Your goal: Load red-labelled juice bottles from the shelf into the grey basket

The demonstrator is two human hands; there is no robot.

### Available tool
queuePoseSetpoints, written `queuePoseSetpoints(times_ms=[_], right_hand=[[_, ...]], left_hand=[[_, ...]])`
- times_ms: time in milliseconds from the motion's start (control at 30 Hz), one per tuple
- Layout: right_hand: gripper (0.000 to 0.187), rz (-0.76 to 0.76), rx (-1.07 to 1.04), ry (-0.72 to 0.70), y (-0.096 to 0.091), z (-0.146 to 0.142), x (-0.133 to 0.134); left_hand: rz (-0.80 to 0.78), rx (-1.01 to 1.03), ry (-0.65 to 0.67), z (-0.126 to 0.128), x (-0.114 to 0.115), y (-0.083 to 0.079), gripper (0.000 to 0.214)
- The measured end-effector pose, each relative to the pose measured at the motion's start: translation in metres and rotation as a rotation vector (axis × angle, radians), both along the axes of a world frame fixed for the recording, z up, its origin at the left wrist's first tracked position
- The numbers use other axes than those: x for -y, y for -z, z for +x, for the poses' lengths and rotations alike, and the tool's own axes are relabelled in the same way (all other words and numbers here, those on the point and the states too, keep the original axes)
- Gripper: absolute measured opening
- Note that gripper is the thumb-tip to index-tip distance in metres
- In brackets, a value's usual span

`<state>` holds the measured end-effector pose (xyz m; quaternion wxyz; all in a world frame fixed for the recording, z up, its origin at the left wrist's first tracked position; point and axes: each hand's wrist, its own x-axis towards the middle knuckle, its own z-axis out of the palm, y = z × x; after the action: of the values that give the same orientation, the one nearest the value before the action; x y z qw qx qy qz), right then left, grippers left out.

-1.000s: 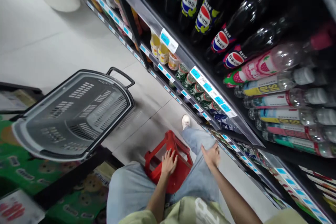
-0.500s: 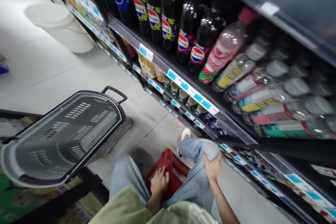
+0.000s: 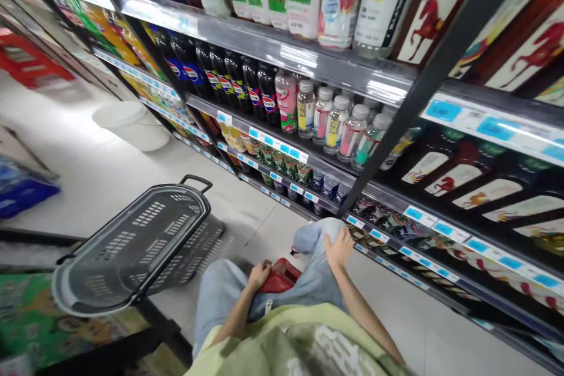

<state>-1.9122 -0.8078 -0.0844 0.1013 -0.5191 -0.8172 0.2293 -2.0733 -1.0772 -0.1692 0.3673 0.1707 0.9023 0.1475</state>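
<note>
The red stool (image 3: 282, 278) sits low between the person's legs, mostly hidden. The left hand (image 3: 259, 274) is at its near-left edge, fingers curled onto the rim. To the right, the right hand (image 3: 338, 248) lies spread flat on the knee (image 3: 314, 234). A grey basket (image 3: 132, 247) stands well left.

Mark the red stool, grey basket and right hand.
red stool (image 3: 282, 277): head view, on its visible red top.
grey basket (image 3: 152, 234): head view, on its slotted inner wall.
right hand (image 3: 338, 247): head view, on the back of the hand.
</note>
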Motion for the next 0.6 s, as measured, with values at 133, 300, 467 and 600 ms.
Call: queuePoseSetpoints(times_ms=[133, 300, 467, 600], right_hand=[[0.055, 0.059, -0.05, -0.092, 0.009, -0.002, 0.0], [0.055, 0.068, -0.066, -0.071, 0.017, -0.008, 0.003], [0.05, 0.07, -0.058, -0.036, 0.016, -0.02, 0.008], [0.047, 0.075, -0.062, -0.015, 0.014, -0.03, 0.012]], left_hand=[[-0.018, -0.034, 0.061, 0.011, 0.005, 0.007, 0.037], [-0.068, -0.07, 0.122, 0.009, -0.001, 0.004, 0.036], [-0.021, -0.105, 0.17, -0.004, 0.004, 0.009, 0.036], [0.106, -0.09, 0.18, -0.018, 0.013, 0.025, 0.025]])
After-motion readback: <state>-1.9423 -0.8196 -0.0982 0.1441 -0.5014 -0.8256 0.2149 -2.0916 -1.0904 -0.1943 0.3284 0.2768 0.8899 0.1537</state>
